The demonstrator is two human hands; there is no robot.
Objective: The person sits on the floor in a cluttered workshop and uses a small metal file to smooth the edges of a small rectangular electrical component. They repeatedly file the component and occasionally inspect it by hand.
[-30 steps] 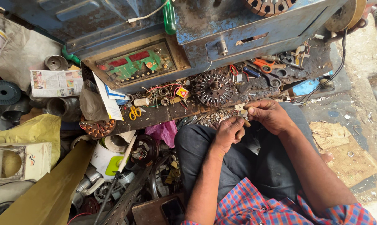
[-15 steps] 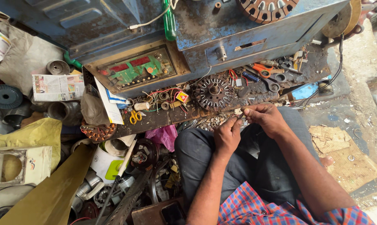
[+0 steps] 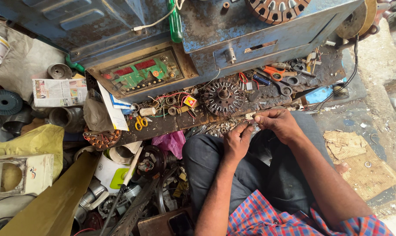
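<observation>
My left hand (image 3: pixel 236 140) and my right hand (image 3: pixel 279 123) meet over my lap, just in front of a dark, cluttered work board (image 3: pixel 171 124). Between the fingertips of both hands sits a small pale piece (image 3: pixel 251 116); what it is I cannot tell. A round toothed motor stator (image 3: pixel 222 95) lies on the board right above my hands. Loose red and white wires (image 3: pixel 169 98) trail to its left. I sit with dark trousers and a checked shirt below the hands.
A blue metal cabinet (image 3: pixel 233 30) with a green circuit board (image 3: pixel 141 74) stands behind. Orange-handled pliers (image 3: pixel 274 73), yellow scissors (image 3: pixel 140 123), a green screwdriver (image 3: pixel 175 22), newspaper (image 3: pixel 58 91), a white tin (image 3: pixel 110 172) and scrap parts crowd the left. Cardboard (image 3: pixel 360 166) lies right.
The view has shifted slightly. My hands stay together on the small piece, with the fingers working it and drawing a little nearer the board's edge.
</observation>
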